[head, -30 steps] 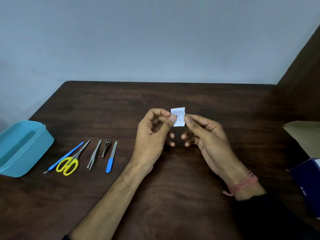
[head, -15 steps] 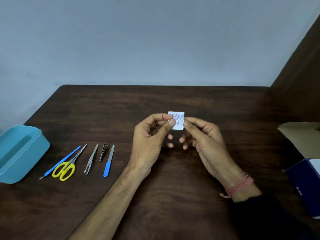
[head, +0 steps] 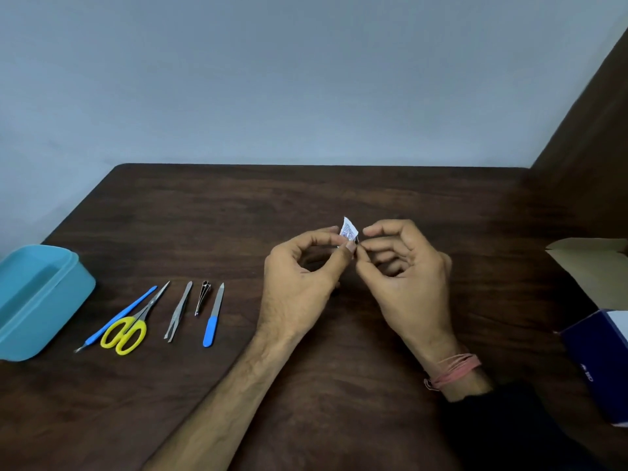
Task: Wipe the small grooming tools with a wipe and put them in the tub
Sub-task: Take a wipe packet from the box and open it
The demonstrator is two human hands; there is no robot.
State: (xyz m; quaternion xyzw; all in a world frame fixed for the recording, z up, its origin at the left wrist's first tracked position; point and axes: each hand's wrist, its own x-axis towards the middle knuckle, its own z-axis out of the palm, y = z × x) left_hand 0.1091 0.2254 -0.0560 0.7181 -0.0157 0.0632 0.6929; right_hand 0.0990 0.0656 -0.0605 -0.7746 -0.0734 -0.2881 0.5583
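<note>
Presently, head view: left hand [head: 299,277] and right hand [head: 407,277] both pinch the small wipe sachet [head: 348,230] above the table [head: 339,385]; five grooming tools [head: 176,312] lie in a row beside the blue tub [head: 37,300], outside it.

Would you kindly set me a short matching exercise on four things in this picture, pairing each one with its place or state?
Things:
1. tub
2. scissors
3. sachet
4. nail file

Places or states:
A. pinched between both hands
B. last on the right of the tool row
C. at the table's left edge, nothing visible inside
D. yellow handles, beside a blue stick

Pairs: 1-C, 2-D, 3-A, 4-B
</note>
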